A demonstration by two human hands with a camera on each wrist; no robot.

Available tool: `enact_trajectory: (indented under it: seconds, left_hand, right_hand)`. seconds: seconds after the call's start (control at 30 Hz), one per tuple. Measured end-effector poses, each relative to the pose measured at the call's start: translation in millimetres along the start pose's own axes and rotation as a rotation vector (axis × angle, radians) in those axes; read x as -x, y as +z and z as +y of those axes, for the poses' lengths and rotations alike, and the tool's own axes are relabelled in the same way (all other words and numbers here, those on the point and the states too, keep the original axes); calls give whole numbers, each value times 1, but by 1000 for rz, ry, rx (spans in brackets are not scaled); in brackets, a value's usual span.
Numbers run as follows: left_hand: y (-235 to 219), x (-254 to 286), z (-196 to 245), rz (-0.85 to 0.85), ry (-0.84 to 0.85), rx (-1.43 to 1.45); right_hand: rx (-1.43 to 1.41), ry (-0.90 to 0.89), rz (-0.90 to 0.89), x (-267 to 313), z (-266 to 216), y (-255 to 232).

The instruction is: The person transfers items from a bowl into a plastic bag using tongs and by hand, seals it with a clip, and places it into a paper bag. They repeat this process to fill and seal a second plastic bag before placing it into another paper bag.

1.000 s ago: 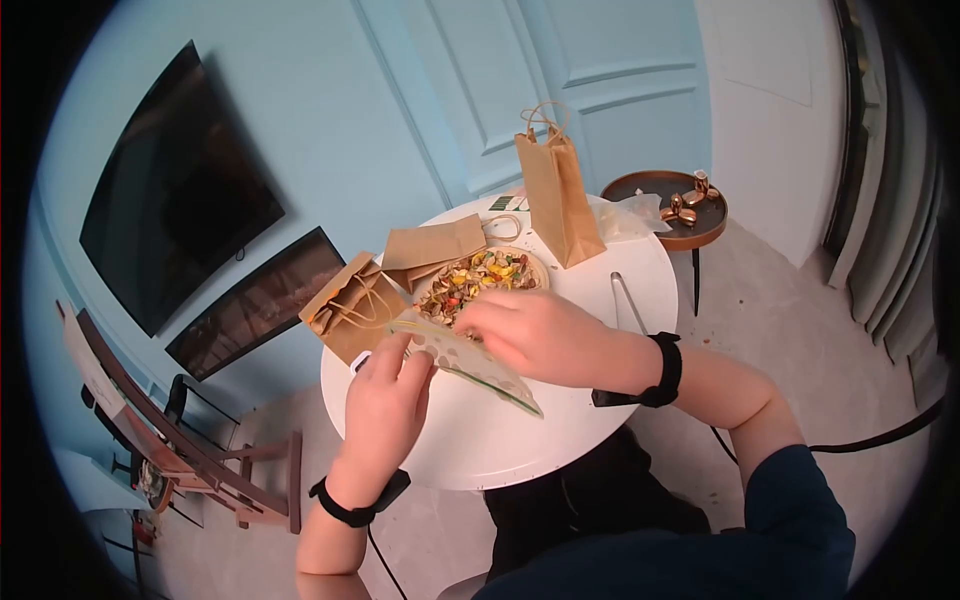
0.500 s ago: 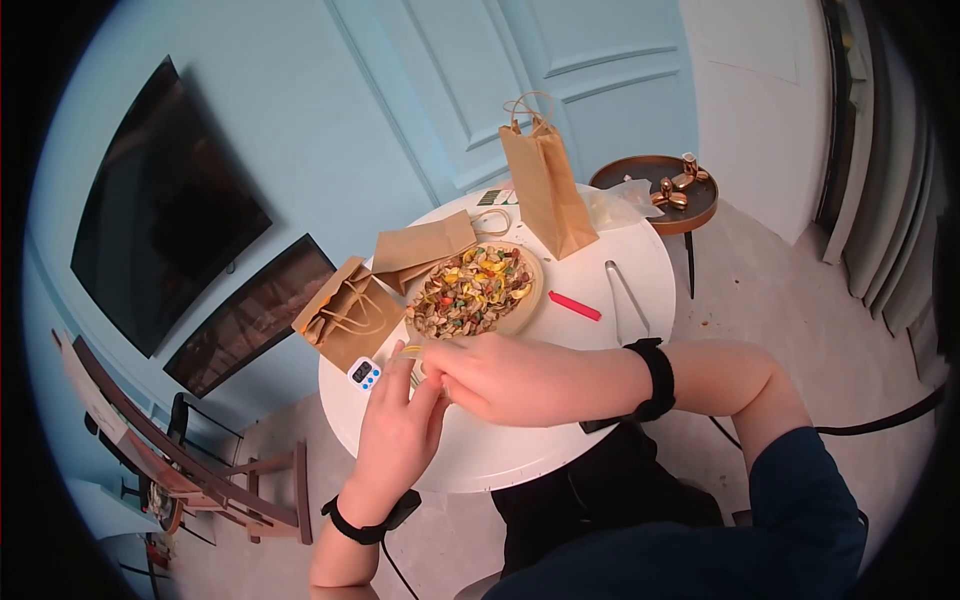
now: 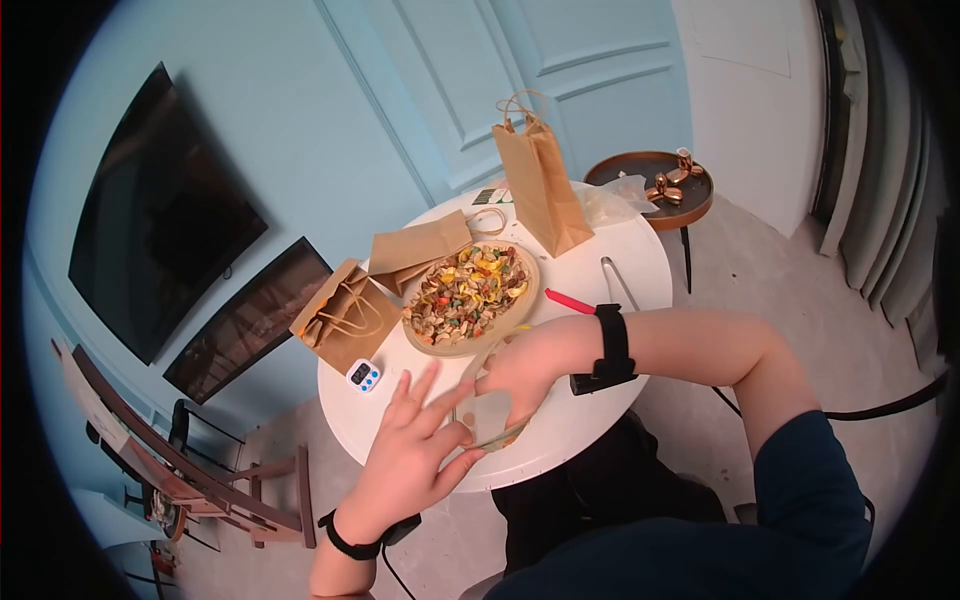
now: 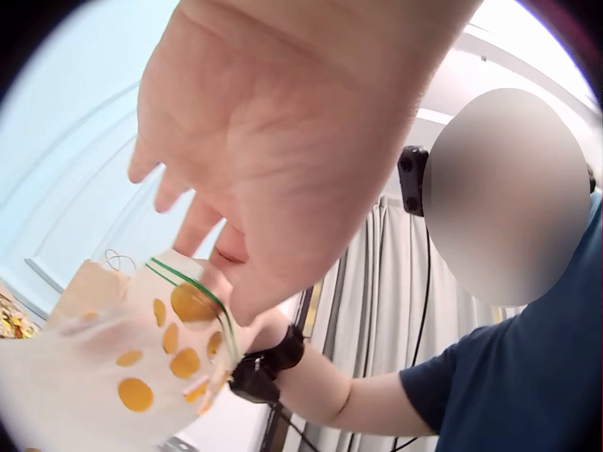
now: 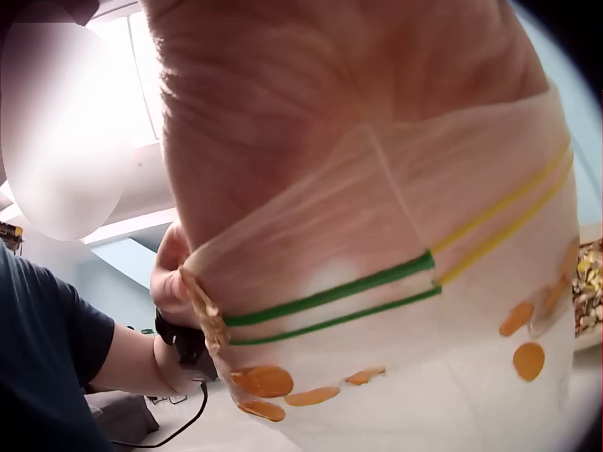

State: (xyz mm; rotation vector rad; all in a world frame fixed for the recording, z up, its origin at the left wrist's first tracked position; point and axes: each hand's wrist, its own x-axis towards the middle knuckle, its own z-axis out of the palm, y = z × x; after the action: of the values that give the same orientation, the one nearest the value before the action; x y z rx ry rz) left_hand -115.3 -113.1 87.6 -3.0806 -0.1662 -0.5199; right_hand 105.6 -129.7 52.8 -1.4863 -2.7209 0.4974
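A clear zip bag (image 3: 486, 412) with orange dots and a green and yellow zip strip is between my hands above the near part of the table. My left hand (image 3: 415, 448) pinches its rim between thumb and finger, the other fingers stretched out. Inside the opened mouth is my right hand (image 3: 545, 362), thumb and fingers spread apart. In the right wrist view the bag's film (image 5: 377, 395) covers much of the hand, so its fingertips are hidden. Just beyond, a round board (image 3: 532, 320) bears a heap of mixed dried petals and slices (image 3: 465, 300).
A white timer (image 3: 364, 376) lies left of the board. A red stick (image 3: 570, 301) and metal tongs (image 3: 618, 280) lie to the right. Paper bags stand at the left (image 3: 345, 320) and back (image 3: 545, 185), with another paper bag (image 3: 420, 245) lying behind the board on the white table (image 3: 400, 425).
My right hand has gone from beside the board to the bag's rim, then into its mouth. The bag has moved right and opened wider; my left hand has shifted right and spread its fingers.
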Motion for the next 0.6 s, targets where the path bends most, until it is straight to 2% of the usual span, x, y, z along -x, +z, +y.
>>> enact_trajectory:
  seconds: [0.03,0.07,0.1,0.17,0.2,0.23,0.27,0.37,0.4,0.47,0.53,0.6]
  left_hand:
    - [4,0,-3,-71,73,4]
    - [7,-3,-2,-48,151,24]
    - [14,-4,-3,-48,151,25]
    - [35,-3,-12,-167,207,100]
    - [43,-7,-19,-194,241,64]
    - [53,-9,-26,-192,238,65]
    - [63,-12,-33,-251,201,3]
    - [77,-17,-39,-353,145,-83]
    - [80,-18,-40,-396,123,-105]
    - [88,-17,-45,-395,104,-66]
    - [97,-16,-50,-392,82,-28]
    - [107,-16,-59,-389,86,-149]
  right_hand:
    - [26,42,-69,-5,2,5]
    - [53,84,-137,-10,6,10]
    - [52,85,-137,-12,10,14]
    - [-86,28,-279,-19,20,24]
    - [-87,26,-284,-25,30,38]
    - [-45,-8,-208,-31,42,57]
    - [-2,-41,-130,-31,43,64]
    - [-57,-4,-60,-25,41,70]
    - [-54,-2,-60,-24,40,70]
    - [165,85,-197,-26,37,71]
    - [134,27,-155,-23,41,73]
    - [102,-30,-113,-24,53,81]
